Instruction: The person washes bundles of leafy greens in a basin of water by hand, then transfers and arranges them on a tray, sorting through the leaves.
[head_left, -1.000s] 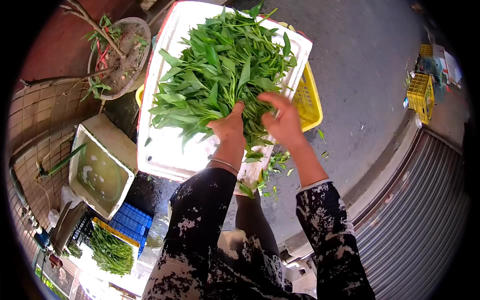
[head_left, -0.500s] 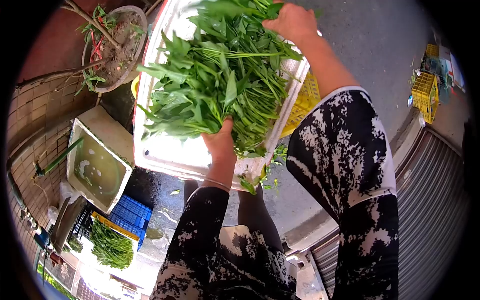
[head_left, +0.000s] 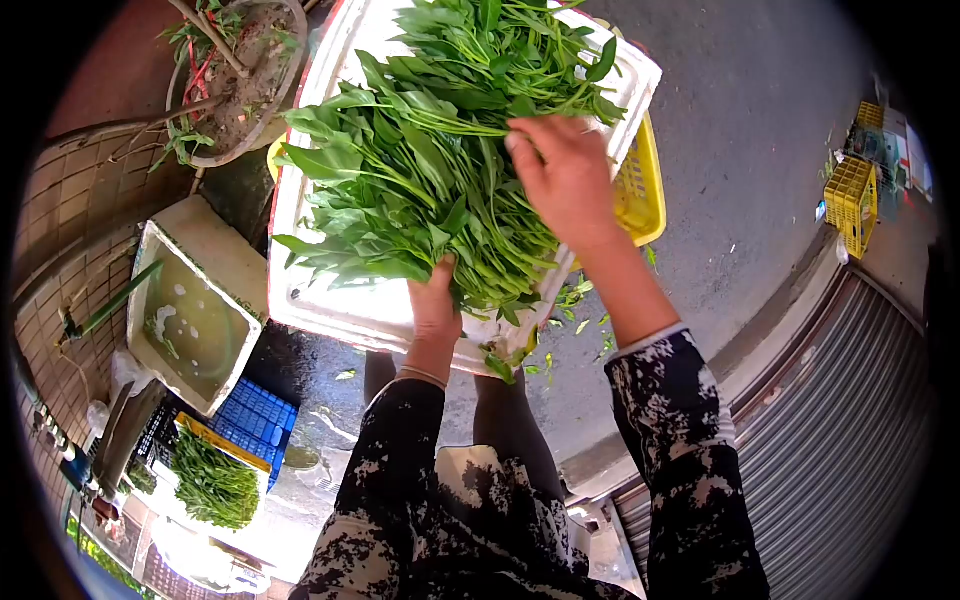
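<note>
A large heap of leafy greens with long stems, looking like water spinach [head_left: 400, 190], lies on a white foam board or lid [head_left: 295, 303]. At the near edge of the heap, my left hand [head_left: 434, 308] is closed around a bunch, its thumb on top and its fingers hidden under the leaves. My right hand [head_left: 568, 180] is over the right side of the heap, thumb and fingers bent together on some stems; its fingertips are partly hidden. A second clump of greens [head_left: 500, 50] sits at the far end of the board.
Beneath the board's right side is a yellow crate [head_left: 648, 190]. To the left stand a foam tub of cloudy water [head_left: 205, 400], a blue crate [head_left: 255, 425], a box of greens [head_left: 215, 485] and a potted plant [head_left: 240, 120]. Fallen leaves [head_left: 575, 295] dot the floor.
My right hand has come from the far end of the board back toward me, onto the stems beside the left-hand bunch. My left hand stays on its bunch.
</note>
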